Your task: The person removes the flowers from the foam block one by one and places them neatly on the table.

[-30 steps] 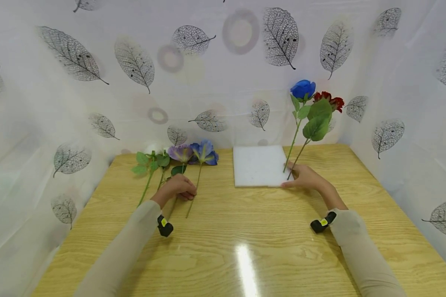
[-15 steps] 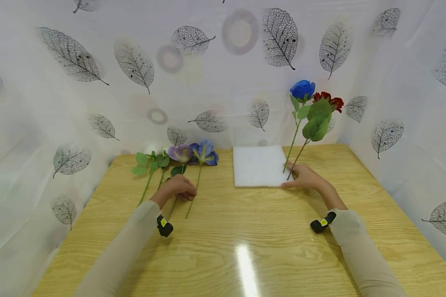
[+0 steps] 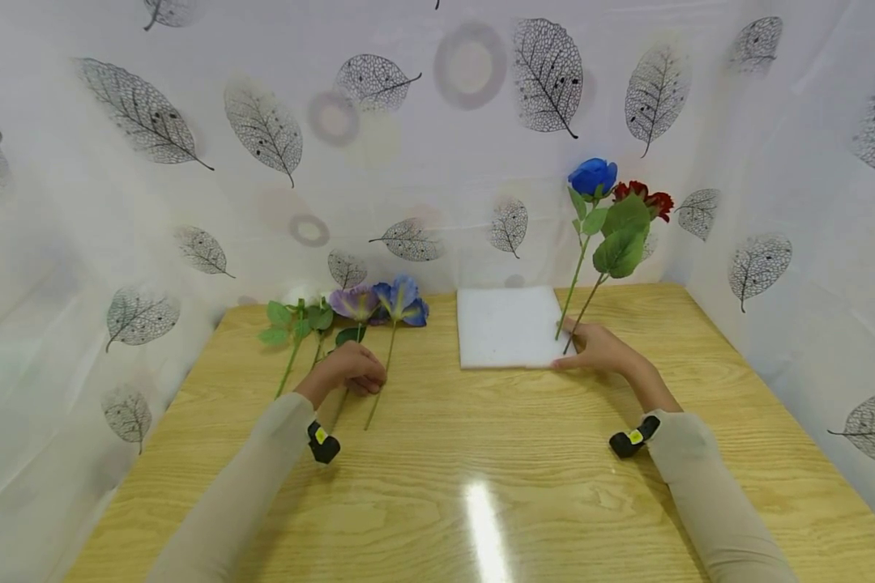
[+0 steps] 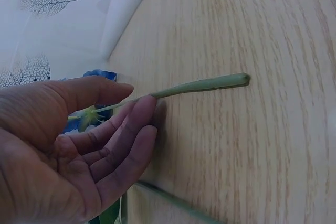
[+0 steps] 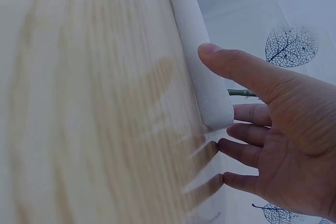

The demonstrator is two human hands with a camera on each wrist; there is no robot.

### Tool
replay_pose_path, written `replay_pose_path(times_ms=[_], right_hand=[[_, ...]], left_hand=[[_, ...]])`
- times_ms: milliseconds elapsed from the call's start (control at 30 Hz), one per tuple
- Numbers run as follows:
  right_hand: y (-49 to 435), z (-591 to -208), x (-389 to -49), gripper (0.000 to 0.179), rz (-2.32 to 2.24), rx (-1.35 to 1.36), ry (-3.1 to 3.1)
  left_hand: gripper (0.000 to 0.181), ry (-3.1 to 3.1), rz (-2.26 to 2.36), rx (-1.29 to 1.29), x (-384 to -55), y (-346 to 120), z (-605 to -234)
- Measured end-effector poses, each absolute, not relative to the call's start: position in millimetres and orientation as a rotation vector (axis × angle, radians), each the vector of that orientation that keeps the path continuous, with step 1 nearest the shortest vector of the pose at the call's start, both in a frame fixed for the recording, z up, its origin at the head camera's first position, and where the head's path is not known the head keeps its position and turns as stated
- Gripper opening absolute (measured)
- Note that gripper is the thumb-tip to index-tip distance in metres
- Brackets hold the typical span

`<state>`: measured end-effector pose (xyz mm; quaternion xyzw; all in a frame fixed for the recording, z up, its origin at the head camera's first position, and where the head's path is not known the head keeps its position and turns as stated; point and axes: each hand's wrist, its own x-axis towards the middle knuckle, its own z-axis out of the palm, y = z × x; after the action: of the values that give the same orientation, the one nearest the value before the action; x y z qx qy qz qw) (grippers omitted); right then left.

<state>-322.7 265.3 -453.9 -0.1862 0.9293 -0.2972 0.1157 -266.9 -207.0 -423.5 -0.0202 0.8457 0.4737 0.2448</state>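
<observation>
My left hand (image 3: 346, 372) pinches the thin green stem of a blue-violet artificial iris (image 3: 404, 304) between thumb and fingers. In the left wrist view the thick end of the stem (image 4: 215, 83) sticks out past the fingertips, over the wood. At the right end of a white foam block (image 3: 510, 328), my right hand (image 3: 601, 348) holds its near corner, thumb on the front edge and fingers at the side. A blue rose (image 3: 594, 176) and a red flower (image 3: 659, 204) with big green leaves stand upright in the block's right part, leaning right.
Left of the iris lies a purple flower (image 3: 353, 303), its stem partly behind my left hand. Further left are leafy green stems (image 3: 292, 348) with pale blooms at the table's back edge. A white leaf-print curtain (image 3: 423, 146) closes off the wooden table (image 3: 423, 486) behind and at both sides.
</observation>
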Motion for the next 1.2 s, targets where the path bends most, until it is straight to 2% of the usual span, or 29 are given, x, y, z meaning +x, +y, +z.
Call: replay_pose_path(times_ms=[200,367,633,800,1200], right_hand=[[266,-452,-322,0.103,-0.869,-0.542,2.716],[266,-450,-322,0.103,-0.857,-0.533,2.719],[268,-452,-323,0.103,-0.83,-0.562,2.751],[270,-454,-324,0.102,-0.836,-0.597,2.753],[269,-457,-328,0.103,-0.88,-0.623,2.726]], left_hand=[[0.012,2.335,1.292,-0.046,-272,-205,-420],[0.026,2.329,1.319,-0.024,-276,-201,-417],[0.019,2.363,1.315,0.048,-280,-184,-410],[0.027,2.373,1.306,0.095,-282,-166,-407],[0.025,2.322,1.352,0.249,-298,-99,-406]])
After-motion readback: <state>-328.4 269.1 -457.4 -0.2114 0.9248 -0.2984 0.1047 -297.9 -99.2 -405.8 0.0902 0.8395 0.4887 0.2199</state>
